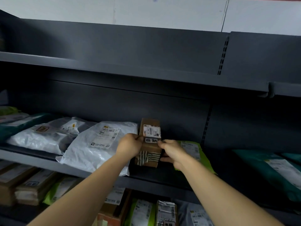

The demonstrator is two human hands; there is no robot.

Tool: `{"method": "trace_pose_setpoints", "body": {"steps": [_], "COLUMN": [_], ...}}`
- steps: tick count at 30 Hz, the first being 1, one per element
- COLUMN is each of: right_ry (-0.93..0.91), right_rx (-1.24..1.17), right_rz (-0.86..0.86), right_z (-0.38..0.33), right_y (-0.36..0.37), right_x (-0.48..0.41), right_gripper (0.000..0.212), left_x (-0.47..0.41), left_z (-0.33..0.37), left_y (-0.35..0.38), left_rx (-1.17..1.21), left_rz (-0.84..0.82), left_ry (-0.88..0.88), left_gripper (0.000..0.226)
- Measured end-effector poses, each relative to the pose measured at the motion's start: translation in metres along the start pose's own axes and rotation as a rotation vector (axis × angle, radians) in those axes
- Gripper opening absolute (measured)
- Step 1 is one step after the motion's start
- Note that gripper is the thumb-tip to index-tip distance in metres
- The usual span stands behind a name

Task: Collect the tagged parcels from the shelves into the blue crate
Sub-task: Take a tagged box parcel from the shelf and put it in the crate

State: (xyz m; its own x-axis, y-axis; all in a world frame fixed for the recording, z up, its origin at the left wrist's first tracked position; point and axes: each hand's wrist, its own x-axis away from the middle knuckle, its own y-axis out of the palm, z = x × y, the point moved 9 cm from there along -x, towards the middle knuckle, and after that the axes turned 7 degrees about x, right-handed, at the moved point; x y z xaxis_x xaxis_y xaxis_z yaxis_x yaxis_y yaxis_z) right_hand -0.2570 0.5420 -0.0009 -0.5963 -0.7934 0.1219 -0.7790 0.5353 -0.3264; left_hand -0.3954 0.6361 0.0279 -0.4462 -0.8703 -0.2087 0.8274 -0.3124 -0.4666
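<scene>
Currently a small cardboard parcel [150, 158] is held upright between both hands over the middle shelf [32, 160], close to its front edge; whether its base rests on the shelf cannot be told. The left hand [130, 145] is curled round the parcel's left edge, and the right hand [172, 152] is clamped on its right edge beside a handwritten white tag [151, 140]. A white mailer [91, 144] lies just beside the parcel on the left, its corner hanging over the shelf lip. A green mailer [193, 149] lies under the right hand. Open dark space is seen above the parcel, up to the upper shelf [146, 75].
</scene>
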Motion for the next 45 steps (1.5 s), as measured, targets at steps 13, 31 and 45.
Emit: {"method": "trace_pose_setpoints", "body": {"steps": [13,31,45], "right_ry": [-0.259,-0.320,-0.136], "right_rx": [-0.095,-0.060,-0.072], "right_rz": [0.232,0.123,0.310], "right_z": [0.016,0.088,0.191], "right_y": [-0.052,-0.126,-0.167], "right_x": [0.069,0.237,0.425], "right_gripper": [0.044,0.040,0.039], "left_x": [0.086,0.291,0.449], "left_z": [0.036,0.084,0.072], "left_y": [0.010,0.055,0.113], "left_rx": [0.290,0.336,0.354], "left_rz": [0.070,0.115,-0.095], "left_ry": [0.155,0.109,0.064], "left_gripper": [0.036,0.036,0.039]}}
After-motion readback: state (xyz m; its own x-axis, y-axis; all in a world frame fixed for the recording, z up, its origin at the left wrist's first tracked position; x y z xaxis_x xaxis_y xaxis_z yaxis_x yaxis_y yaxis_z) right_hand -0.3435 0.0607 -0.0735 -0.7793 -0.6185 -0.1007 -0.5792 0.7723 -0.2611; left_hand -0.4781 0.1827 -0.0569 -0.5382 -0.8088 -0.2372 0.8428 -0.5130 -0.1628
